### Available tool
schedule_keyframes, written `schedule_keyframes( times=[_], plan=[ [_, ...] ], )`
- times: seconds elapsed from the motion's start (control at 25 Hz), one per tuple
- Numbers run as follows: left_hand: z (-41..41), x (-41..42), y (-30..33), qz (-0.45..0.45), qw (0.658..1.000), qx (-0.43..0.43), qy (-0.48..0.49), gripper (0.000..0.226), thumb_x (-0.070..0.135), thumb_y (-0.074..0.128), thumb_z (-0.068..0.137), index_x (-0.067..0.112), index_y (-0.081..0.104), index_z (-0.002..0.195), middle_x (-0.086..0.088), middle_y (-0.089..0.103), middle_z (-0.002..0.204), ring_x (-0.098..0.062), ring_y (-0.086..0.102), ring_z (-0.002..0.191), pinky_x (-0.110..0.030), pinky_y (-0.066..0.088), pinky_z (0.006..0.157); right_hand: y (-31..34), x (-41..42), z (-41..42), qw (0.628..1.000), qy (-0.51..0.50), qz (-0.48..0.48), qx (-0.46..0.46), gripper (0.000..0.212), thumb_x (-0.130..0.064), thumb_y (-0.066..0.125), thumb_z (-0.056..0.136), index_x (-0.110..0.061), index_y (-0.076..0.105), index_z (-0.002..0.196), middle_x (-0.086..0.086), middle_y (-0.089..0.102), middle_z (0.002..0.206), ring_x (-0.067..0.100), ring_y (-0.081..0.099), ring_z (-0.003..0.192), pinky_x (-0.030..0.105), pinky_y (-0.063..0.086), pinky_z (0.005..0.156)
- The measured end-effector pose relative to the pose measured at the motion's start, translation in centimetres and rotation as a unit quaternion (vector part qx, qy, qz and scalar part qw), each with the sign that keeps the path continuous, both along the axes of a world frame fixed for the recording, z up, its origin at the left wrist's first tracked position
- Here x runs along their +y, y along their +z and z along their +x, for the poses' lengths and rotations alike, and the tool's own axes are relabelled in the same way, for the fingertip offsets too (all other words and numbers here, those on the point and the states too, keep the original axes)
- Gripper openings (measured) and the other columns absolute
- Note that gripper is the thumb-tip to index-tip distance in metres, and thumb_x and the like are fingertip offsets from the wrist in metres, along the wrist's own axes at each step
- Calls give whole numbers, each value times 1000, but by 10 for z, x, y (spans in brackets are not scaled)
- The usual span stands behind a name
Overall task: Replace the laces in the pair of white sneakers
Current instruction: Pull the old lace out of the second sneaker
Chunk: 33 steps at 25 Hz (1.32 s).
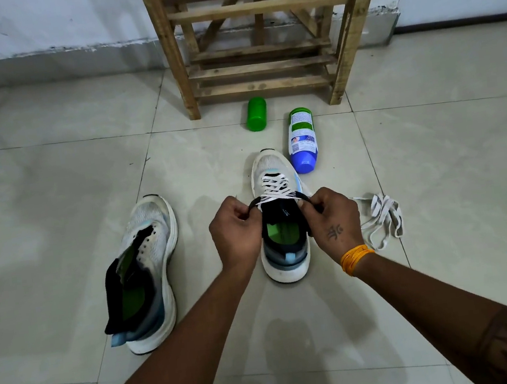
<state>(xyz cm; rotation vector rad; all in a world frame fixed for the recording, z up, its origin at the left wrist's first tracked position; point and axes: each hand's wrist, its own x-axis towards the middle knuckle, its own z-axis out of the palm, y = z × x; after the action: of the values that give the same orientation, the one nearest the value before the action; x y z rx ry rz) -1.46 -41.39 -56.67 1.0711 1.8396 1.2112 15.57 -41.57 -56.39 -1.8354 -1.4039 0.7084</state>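
Both hands are in it now: left hand point(234, 226) and right hand point(334, 218) each pinch the collar and lace ends of the laced sneaker point(281, 220), heel toward the person, toe toward the wooden rack point(258, 46). The bare sneaker point(149, 270) lying left, roughly parallel, looks unthreaded, with a loose lace point(381, 220) bunched right, so about halfway, I'd judge.

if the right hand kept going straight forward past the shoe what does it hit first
Judging by one view, the right hand, pinching the laced sneaker at its collar, points away from the person. Straight ahead, it would probably first meet the blue-capped bottle lying on the floor; depth is uncertain.
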Motion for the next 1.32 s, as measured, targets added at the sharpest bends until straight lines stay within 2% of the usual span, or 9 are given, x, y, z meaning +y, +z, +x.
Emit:
schedule_keyframes(
  times=[0.24,0.48,0.56,0.64,0.72,0.8,0.92,1.08,1.32],
  plan=[
    [5,8,29,96,890,403,-190,44,15,66,82,23,61,125,0,57,126,-30,66,80,-38,54,65,1,-10,-8,997,49,62,-20,25,-35,76,88,-18,60,79,-7,66,71,18,62,68,38,52,68],
    [0,29,26,94,826,449,-328,12,26,62,90,23,70,99,0,63,97,-30,65,83,-41,54,65,1,-12,-9,996,52,67,-33,21,-34,70,92,-19,61,80,-7,67,74,17,62,67,35,50,67],
    [1,29,27,134,839,416,-323,8,22,63,88,21,70,92,2,62,92,-26,64,79,-37,51,64,0,-11,-8,995,55,69,-42,21,-32,69,92,-19,60,79,-6,66,73,18,61,67,34,47,64],
    [3,27,24,150,921,278,-228,7,14,65,83,20,69,81,6,65,82,-18,64,74,-32,51,68,0,-11,-9,995,48,66,-49,22,-31,68,93,-19,58,78,-6,64,72,19,59,67,33,41,62],
    [-4,31,16,65,996,54,-30,11,12,66,78,22,69,73,7,68,72,-16,64,69,-36,57,73,0,-10,-10,996,37,57,-54,22,-31,67,93,-20,56,77,-6,63,72,19,58,68,32,35,62],
    [-17,34,9,-39,991,-88,90,10,16,67,77,23,70,71,6,70,71,-21,64,68,-47,60,77,0,-10,-12,996,36,53,-61,22,-32,66,94,-20,56,77,-6,63,73,18,57,69,32,35,62],
    [-16,24,15,48,988,148,-22,21,12,67,84,21,74,102,2,69,102,-16,65,91,-25,48,84,-1,-12,-13,995,41,59,-65,23,-32,67,94,-20,56,77,-6,63,73,18,57,69,33,38,63],
    [1,24,29,143,855,382,-321,35,20,59,85,18,70,119,-4,64,116,-28,67,96,-38,56,79,-1,-12,-14,995,40,60,-62,23,-32,67,93,-19,56,78,-6,62,73,18,57,69,32,35,62],
    [-1,27,23,118,823,428,-353,15,31,67,88,21,73,99,-1,65,96,-28,66,85,-38,51,65,-3,-11,-12,996,34,63,-47,22,-30,68,94,-19,58,78,-6,64,74,18,59,68,30,35,62]
  ],
)
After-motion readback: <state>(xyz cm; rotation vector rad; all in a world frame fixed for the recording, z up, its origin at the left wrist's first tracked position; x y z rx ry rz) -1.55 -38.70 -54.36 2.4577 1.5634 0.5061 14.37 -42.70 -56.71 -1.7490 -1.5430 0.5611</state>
